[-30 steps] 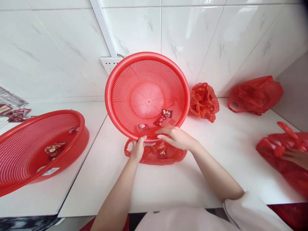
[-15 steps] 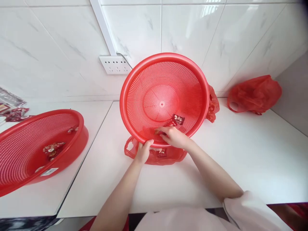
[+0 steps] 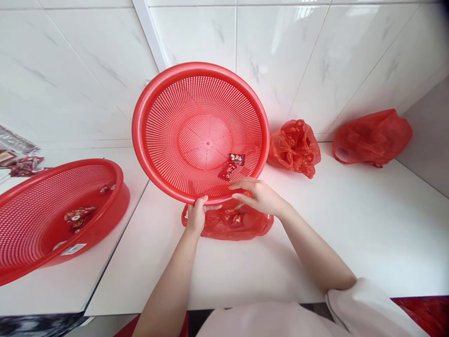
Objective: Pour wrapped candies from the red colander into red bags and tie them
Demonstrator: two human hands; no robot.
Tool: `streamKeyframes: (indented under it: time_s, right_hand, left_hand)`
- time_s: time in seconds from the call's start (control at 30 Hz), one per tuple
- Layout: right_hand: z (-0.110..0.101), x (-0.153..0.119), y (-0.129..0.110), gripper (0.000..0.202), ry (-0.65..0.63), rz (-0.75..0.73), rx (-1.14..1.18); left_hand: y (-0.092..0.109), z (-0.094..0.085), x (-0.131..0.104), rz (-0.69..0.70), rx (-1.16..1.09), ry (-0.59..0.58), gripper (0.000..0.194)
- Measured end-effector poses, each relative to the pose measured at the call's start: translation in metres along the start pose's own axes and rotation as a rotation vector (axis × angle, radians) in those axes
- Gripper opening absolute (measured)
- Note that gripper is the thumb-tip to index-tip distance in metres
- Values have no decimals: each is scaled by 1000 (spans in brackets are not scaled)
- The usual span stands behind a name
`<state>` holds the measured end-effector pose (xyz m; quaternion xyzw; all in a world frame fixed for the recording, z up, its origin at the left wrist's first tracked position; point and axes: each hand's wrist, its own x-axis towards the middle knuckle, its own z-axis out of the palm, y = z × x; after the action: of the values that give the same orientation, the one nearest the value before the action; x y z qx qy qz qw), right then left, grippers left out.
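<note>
Tilted toward me, a red plastic mesh basket has its lower rim gripped by my left hand, thumb over the edge. Two small wrapped sweets, a dark red packet and a red packet, lie low on its inner wall. My right hand is at the lower right rim, fingers stretched out and apart from the thumb, with nothing seen held. Beneath the rim lies a thin red plastic bag with some wrapped sweets inside; the basket and my hands partly cover it.
On the left, a second red basket holds several wrapped sweets. Two red plastic bags, a bunched bag and a fuller bag, stand by the tiled wall. More packets lie at far left on the white table.
The basket has shifted left and up with my left hand, uncovering the bunched bag behind it. My right hand has come out of the basket to its lower rim, and its fingers have opened.
</note>
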<state>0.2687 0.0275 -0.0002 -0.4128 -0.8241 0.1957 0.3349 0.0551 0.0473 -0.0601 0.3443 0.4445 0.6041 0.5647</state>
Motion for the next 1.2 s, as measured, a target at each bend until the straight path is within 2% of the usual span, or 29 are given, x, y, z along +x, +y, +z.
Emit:
streamKeyframes:
  time_s: [0.17, 0.27, 0.4, 0.5, 0.67, 0.8, 0.93, 1.07, 1.13, 1.2]
  right_hand:
    - [6, 0, 18, 34, 130, 110, -455]
    - [10, -2, 26, 36, 36, 141, -553]
    - [8, -3, 24, 36, -157, 116, -427]
    - [7, -3, 19, 44, -258, 120, -283]
    - [13, -4, 25, 64, -186, 207, -418]
    - [14, -3, 28, 68, -223, 157, -361]
    - [12, -2, 25, 63, -198, 163, -325]
    - [11, -3, 21, 64, -276, 138, -112]
    - [12, -2, 20, 57, -276, 80, 1]
    - [13, -1, 18, 44, -223, 42, 76]
  left_hand:
    - [-4, -2, -5, -79, 80, -156, 26]
    - [-7, -1, -9, -146, 121, -226, 27]
    - [-9, 1, -9, -159, 124, -212, 26]
    - [-8, -1, -5, -143, 126, -177, 25]
    - [-7, -5, -4, -124, 153, -200, 19]
    - [-6, -4, -6, -125, 159, -199, 19]
    - [-7, -1, -8, -136, 150, -212, 21]
    - [-7, 0, -10, -135, 170, -226, 19]
    - [-7, 0, -10, -133, 167, -225, 21]
    - [-7, -1, -9, -124, 148, -208, 24]
